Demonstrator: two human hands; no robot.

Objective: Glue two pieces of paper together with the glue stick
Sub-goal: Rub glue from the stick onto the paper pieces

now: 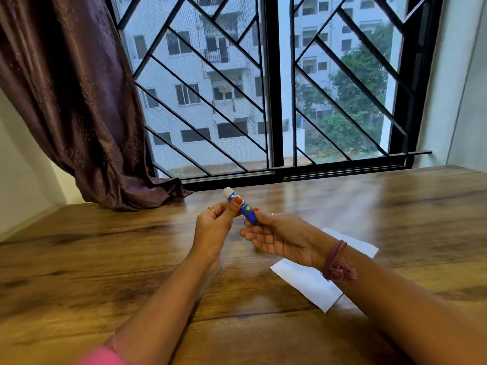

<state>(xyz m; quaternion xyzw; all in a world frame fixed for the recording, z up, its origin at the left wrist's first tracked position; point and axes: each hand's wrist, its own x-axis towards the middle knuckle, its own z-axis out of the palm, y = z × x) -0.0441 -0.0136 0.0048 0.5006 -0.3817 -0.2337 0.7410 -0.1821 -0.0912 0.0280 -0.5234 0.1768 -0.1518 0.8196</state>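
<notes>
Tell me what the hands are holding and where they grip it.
Both hold the glue stick above the table: the left hand pinches near its white end, the right hand its blue lower end.

Head camera looks forward and slightly down over the wooden table (105, 246), close above it, facing the barred window (274, 83) beyond.

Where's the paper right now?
In the head view, the white paper lies flat on the wooden table, right of centre, partly under the right hand.

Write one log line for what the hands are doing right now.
left hand: holds glue stick | right hand: grips its base | paper: on table
</notes>
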